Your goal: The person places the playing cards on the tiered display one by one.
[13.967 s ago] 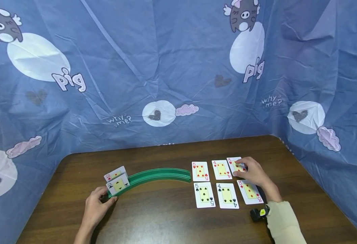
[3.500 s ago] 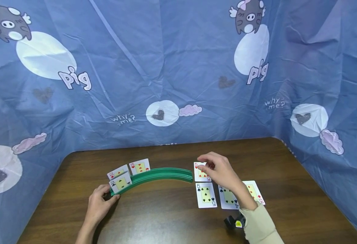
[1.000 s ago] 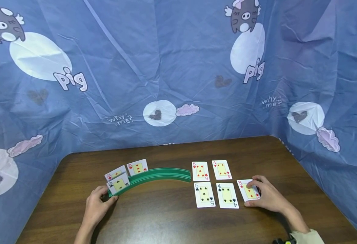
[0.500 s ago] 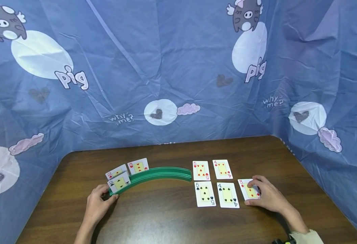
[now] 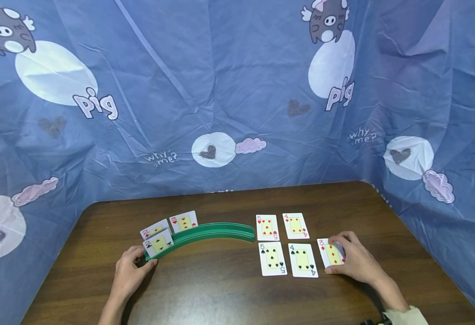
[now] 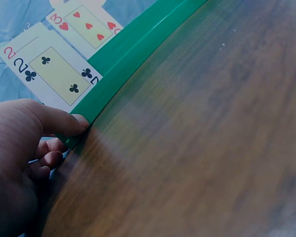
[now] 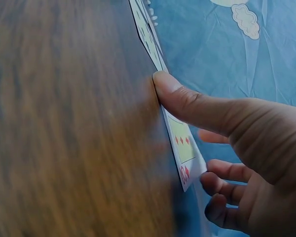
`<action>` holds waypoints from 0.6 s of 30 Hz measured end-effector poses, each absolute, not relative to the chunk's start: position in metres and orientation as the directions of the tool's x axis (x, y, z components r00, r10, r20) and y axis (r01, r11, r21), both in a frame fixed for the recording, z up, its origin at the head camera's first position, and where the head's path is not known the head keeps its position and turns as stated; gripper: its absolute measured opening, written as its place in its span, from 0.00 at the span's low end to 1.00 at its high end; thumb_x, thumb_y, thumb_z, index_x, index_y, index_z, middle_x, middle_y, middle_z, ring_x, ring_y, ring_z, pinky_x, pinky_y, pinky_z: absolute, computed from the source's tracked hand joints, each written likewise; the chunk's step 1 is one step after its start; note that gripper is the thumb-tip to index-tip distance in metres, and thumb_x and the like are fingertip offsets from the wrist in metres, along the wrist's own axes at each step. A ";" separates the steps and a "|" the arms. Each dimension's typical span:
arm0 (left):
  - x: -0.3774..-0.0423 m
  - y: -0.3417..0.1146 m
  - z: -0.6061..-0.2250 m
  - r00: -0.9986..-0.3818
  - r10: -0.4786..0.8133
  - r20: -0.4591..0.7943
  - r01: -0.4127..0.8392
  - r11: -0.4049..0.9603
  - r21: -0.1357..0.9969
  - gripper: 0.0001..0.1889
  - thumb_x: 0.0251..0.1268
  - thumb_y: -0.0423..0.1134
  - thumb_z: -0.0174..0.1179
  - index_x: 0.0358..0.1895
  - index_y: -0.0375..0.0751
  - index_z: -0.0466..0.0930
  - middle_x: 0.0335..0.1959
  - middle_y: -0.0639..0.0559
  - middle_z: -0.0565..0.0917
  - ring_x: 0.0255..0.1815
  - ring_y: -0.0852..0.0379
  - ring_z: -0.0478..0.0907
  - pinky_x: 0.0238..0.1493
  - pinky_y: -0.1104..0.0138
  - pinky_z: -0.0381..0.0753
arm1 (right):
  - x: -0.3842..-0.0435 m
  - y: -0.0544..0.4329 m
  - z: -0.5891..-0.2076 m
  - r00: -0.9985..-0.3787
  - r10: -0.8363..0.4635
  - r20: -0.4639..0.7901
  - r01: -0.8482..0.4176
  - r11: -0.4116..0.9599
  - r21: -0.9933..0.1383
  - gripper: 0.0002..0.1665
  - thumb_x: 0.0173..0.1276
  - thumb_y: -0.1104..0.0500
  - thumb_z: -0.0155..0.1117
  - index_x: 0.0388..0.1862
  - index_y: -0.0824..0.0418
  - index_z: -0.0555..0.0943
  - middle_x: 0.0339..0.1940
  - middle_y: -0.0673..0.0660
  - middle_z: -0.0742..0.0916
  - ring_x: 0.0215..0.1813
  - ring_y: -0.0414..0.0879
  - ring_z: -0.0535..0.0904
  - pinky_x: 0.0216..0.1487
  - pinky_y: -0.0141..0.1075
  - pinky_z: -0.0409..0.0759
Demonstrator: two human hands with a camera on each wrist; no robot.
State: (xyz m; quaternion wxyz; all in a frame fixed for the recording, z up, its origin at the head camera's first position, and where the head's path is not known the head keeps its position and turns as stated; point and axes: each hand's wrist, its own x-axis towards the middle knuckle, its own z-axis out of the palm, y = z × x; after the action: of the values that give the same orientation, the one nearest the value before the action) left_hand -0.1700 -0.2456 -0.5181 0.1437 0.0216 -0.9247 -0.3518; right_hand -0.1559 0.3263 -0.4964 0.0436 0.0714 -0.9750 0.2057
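A curved green card holder (image 5: 217, 230) lies on the table, its left end gripped by my left hand (image 5: 129, 273), thumb in front. In its left part stand the two of clubs (image 5: 159, 243), the two of diamonds (image 5: 153, 229) mostly behind it, and the three of hearts (image 5: 183, 221). My right hand (image 5: 359, 259) pinches the three of diamonds (image 5: 329, 253) at its edges. In the right wrist view the thumb (image 7: 170, 89) presses the near edge, and a corner of the card tilts up by the other fingers.
Face up left of my right hand lie the four of spades (image 5: 303, 261), five of spades (image 5: 272, 259), four of diamonds (image 5: 296, 225) and five of hearts (image 5: 267, 228). A blue printed cloth (image 5: 237, 90) hangs behind the wooden table (image 5: 213, 289).
The three of hearts went from the table's upper right into the holder. My right hand then reached the three of diamonds; lately its fingers shifted on that card. My left hand stays.
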 end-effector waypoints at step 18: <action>-0.171 -0.246 -0.519 -0.956 -0.130 0.264 0.077 0.756 0.650 0.16 0.49 0.30 0.74 0.43 0.30 0.86 0.45 0.37 0.85 0.46 0.44 0.78 0.45 0.60 0.72 | -0.153 0.322 -0.491 -0.973 -0.075 0.217 -0.137 0.948 -0.286 0.57 0.26 0.39 0.88 0.56 0.60 0.75 0.51 0.66 0.70 0.46 0.61 0.74 0.31 0.51 0.78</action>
State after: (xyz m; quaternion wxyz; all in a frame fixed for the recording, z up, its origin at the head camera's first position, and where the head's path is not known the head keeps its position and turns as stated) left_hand -0.1709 -0.2463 -0.5188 0.1481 0.0145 -0.9252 -0.3492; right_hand -0.1530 0.3219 -0.4913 0.1025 0.0538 -0.9817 0.1513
